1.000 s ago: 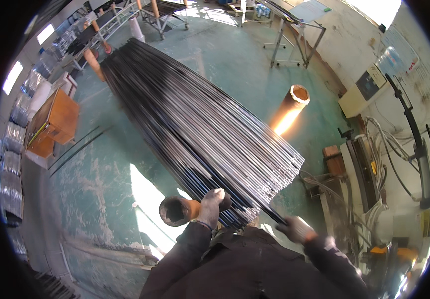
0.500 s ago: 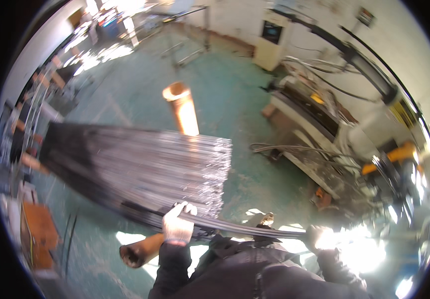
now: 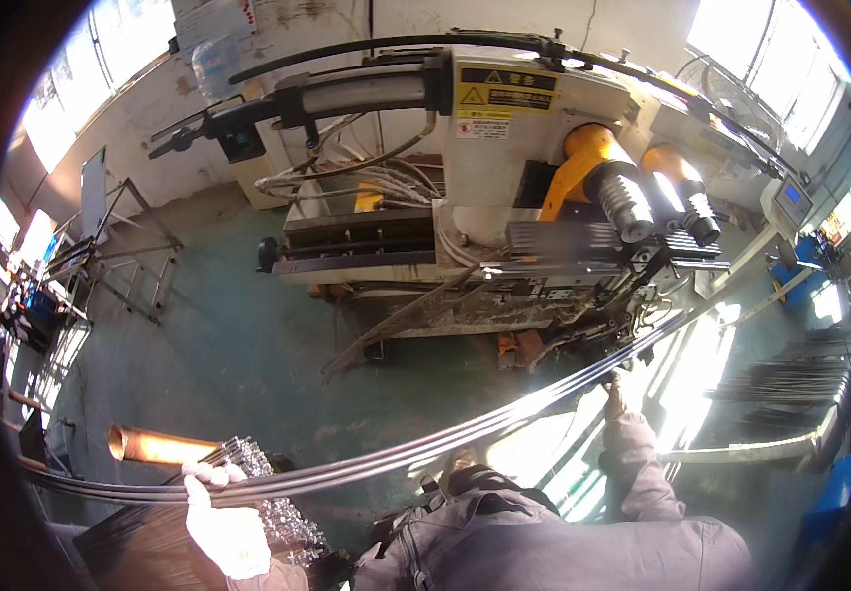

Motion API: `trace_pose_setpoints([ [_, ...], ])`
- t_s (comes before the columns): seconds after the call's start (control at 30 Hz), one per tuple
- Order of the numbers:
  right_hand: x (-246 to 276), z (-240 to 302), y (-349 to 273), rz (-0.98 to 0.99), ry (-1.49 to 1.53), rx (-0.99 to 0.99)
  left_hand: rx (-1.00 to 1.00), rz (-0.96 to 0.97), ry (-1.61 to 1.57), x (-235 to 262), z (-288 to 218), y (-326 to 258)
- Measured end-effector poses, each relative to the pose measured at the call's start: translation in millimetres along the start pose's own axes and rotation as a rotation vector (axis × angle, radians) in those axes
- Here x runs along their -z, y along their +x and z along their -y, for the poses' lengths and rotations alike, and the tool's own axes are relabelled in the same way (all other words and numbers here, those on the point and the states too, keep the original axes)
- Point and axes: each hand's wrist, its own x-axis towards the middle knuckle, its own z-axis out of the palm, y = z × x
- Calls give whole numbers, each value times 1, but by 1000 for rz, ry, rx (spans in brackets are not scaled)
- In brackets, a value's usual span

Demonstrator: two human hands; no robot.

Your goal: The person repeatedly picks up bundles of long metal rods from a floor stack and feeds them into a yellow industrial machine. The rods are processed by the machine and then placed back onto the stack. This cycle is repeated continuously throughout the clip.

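Green floor (image 3: 248,355) lies open at left; the machine (image 3: 504,217) blocks the way ahead.

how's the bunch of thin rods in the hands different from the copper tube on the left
The thin rods are dark grey, many and slim; the copper tube is a single, thicker, orange-brown tube with an open end. The rods sweep across the picture from lower left up towards the machine; the tube shows only as a short stretch at lower left. The left hand and right hand grip the rods; neither touches the tube. Both are long, round metal stock.
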Motion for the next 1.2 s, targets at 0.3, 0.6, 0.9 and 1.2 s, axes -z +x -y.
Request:
trace_pose_setpoints([
  [0.3,-14,11,62,203,933,-285,135,439,-41,-107,59,94],
  [0.6,-4,52,186,-181,785,31,136,397,16,-134,126,222],
  [0.9,-39,101,248,-68,878,289,937,254,-150,-155,222,295],
  [1.2,-33,43,330,-153,161,273,1535,99,-263,-207,303,291],
])
